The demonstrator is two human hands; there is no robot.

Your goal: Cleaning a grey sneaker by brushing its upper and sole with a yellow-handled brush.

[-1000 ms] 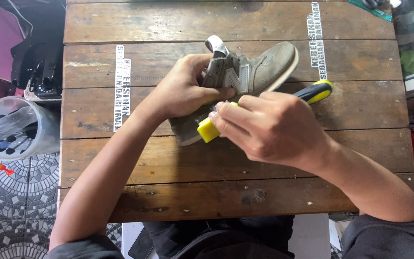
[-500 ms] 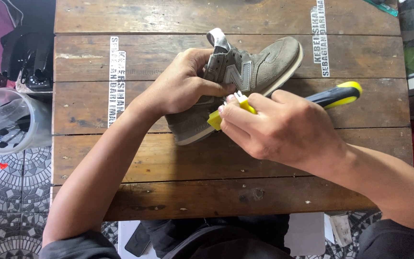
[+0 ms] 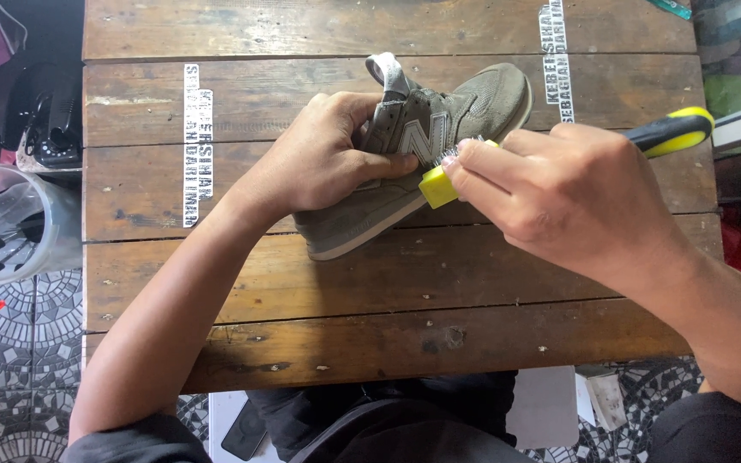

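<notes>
A grey suede sneaker with a pale sole [image 3: 473, 103] lies on its side across the middle planks of the dark wooden plank bench [image 3: 370, 283], toe pointing to the upper right. The left hand [image 3: 328, 159] covers its heel and collar, fingers curled shut around that end, so the opening and most of the rear are hidden. The right hand [image 3: 572, 193] is closed on a yellow-and-black handled brush [image 3: 675, 133]; only the yellow head with white bristles and the far end of the handle show, the middle being buried in the fist. The bristles touch the sneaker's side by its emblem. At the left edge a clear plastic tub of pens [image 3: 6, 223] is cut off and blurry. Compared with half a second ago, the brush head has slid up the sneaker's side towards the toe, while the left hand keeps its grip.
</notes>
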